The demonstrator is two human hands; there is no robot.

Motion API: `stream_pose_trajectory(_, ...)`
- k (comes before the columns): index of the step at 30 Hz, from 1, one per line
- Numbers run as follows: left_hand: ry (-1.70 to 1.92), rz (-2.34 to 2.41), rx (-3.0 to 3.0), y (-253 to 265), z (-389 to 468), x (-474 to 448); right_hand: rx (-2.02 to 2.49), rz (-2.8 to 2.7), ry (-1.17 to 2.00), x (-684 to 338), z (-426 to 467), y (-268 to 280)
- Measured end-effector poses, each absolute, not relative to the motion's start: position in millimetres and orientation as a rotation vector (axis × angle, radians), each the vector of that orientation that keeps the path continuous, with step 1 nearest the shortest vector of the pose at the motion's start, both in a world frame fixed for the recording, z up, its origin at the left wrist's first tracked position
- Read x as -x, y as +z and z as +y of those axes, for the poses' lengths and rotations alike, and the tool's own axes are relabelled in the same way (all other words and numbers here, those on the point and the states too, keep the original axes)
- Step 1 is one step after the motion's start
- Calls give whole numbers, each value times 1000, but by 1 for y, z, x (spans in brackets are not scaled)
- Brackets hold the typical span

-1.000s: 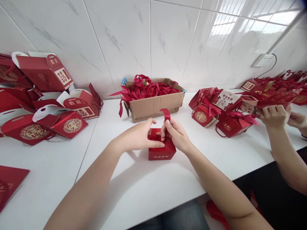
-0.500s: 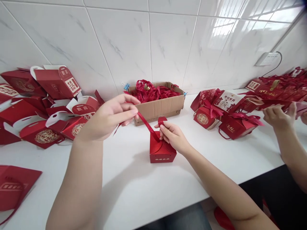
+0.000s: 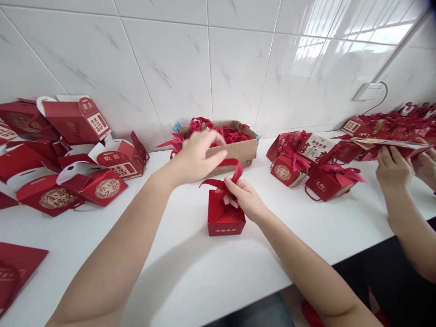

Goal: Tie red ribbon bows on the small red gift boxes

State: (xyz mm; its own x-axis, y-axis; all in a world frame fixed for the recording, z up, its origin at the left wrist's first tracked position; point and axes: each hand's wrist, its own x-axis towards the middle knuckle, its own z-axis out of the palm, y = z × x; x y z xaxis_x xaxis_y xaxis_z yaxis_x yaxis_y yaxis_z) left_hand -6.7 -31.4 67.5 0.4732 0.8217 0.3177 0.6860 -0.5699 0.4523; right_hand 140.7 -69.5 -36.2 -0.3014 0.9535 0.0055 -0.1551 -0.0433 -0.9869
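Note:
A small red gift box (image 3: 226, 228) with curved, overlapping top flaps and pale lettering stands upright on the white table. My right hand (image 3: 243, 197) is at its top, thumb and fingers pinching a red ribbon (image 3: 238, 170) that loops up above the flaps. One pointed ribbon end sticks out leftward over the box. Motion blurs my left hand (image 3: 197, 156), which hangs above and left of the box. The ribbon runs from the loop in behind its thumb, and a strip trails out on its far side. Its lower fingers are partly hidden.
Behind stands a cardboard box (image 3: 238, 153) of red ribbons. Open red boxes (image 3: 73, 120) pile up at left, near a flat red bag (image 3: 20, 268). At right are bow-tied boxes (image 3: 332, 184) and a co-worker's hands (image 3: 397, 170) on a red item.
My left hand has swept right and slightly up, drawing the ribbon across above the gift box. The ribbon now forms a raised loop by my right hand, which stays at the box top.

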Motion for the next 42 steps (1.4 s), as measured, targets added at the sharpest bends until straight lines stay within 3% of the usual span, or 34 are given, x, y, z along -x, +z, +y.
stream_pose_trajectory(2,361,1097,-2371,56,-40,20,904,-1324,1528,-143,-67,-37)
stream_pose_trajectory(4,259,984,-2300,43,-45,29,884,-1357,1517,-145,-66,-39)
stream_pose_trajectory(22,957,1278,-2126,35,-47,30,967,-1445,1508,-144,-72,-34)
stream_pose_trajectory(42,805,1279,-2075,42,-58,33,1154,-1508,944,-146,-81,-33)
